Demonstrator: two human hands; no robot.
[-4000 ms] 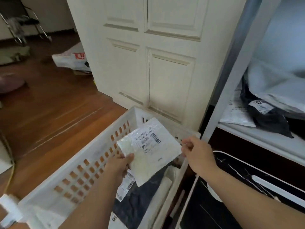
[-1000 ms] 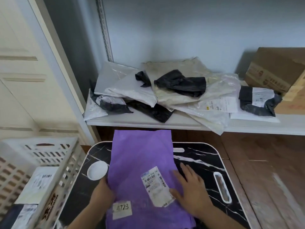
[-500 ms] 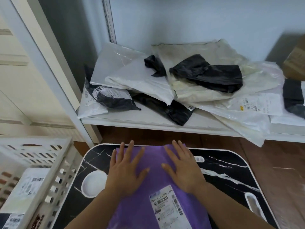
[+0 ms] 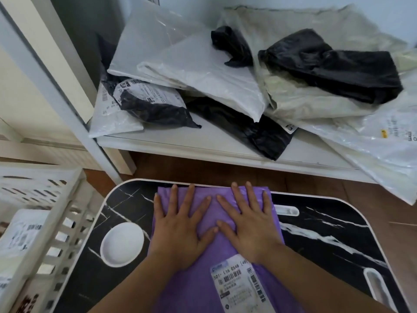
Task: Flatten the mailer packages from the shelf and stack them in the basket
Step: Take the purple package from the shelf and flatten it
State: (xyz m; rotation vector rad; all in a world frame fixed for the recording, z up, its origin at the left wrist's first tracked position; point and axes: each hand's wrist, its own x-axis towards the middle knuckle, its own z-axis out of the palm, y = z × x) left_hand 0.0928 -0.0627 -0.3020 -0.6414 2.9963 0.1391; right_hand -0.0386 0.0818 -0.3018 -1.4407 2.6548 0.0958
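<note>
Now both hands, left (image 4: pixel 180 231) and right (image 4: pixel 246 227), spread flat, slid further up purple mailer (image 4: pixel 191 288).

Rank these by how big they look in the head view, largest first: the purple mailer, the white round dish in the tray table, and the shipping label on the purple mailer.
1. purple mailer, partly covered by both hands and cut off by the frame's bottom edge.
2 and 3. shipping label and white round dish: they look about alike, too close to rank.

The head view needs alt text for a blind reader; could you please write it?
Both hands, left hand and right hand, press flat on a purple mailer on a black marble-pattern tray table. Mailers crowd the white shelf behind; a white basket stands left.
</note>
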